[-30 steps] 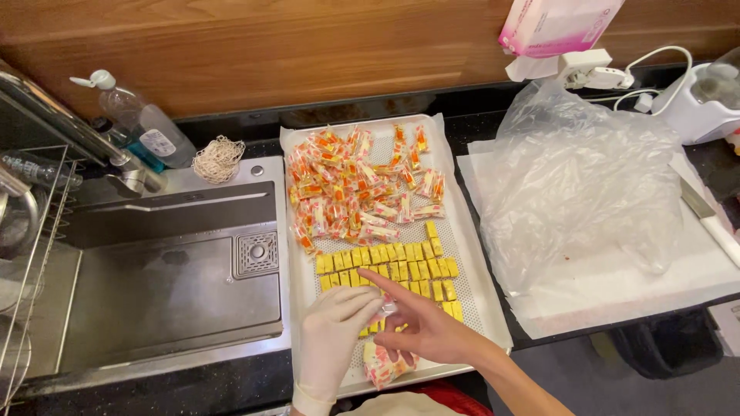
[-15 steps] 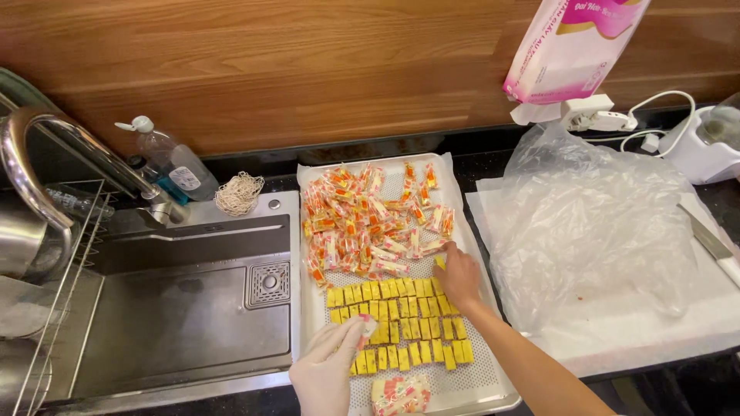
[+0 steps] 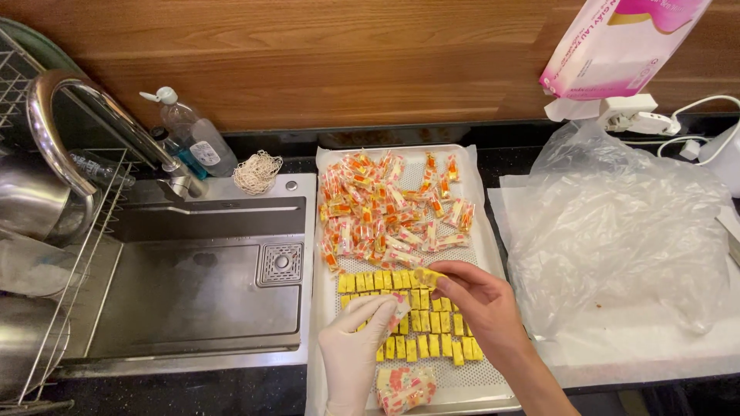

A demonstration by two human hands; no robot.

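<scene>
Wrapping run, mid-way by my read. I'm over a perforated white tray (image 3: 482, 254) on the dark tabletop (image 3: 193, 389), just right of the steel sink (image 3: 200, 293).

Done so far: a loose heap of wrapped candies (image 3: 389, 212), orange-and-white wrappers, fills the far half of the tray. Too tumbled to count; several dozen at a guess. A small stack of empty wrappers (image 3: 405, 385) lies at the tray's near edge; number unclear.

Left to do: the bare yellow candy pieces (image 3: 432, 323) sit in tidy rows in the near half. I make out about five rows, but my hands cover part of them, so no firm count; roughly forty to fifty. Judged by area, around half the batch is wrapped.

Hands: my right hand (image 3: 482, 304), bare, has thumb and forefinger pinched on one yellow piece (image 3: 426, 276) lifted at the top row. My left hand (image 3: 356, 354), in a white glove, has its fingers closed round one wrapper (image 3: 385, 308), held just above the rows beside the right hand.

Other counts: one tray, one sink, one curved tap (image 3: 69, 115), two bottles (image 3: 193, 135) behind the sink, one net scrubber (image 3: 257, 171), one crumpled clear plastic bag (image 3: 624, 231) on white paper to the right, one pink-and-white packet (image 3: 617, 46) against the wooden wall.
</scene>
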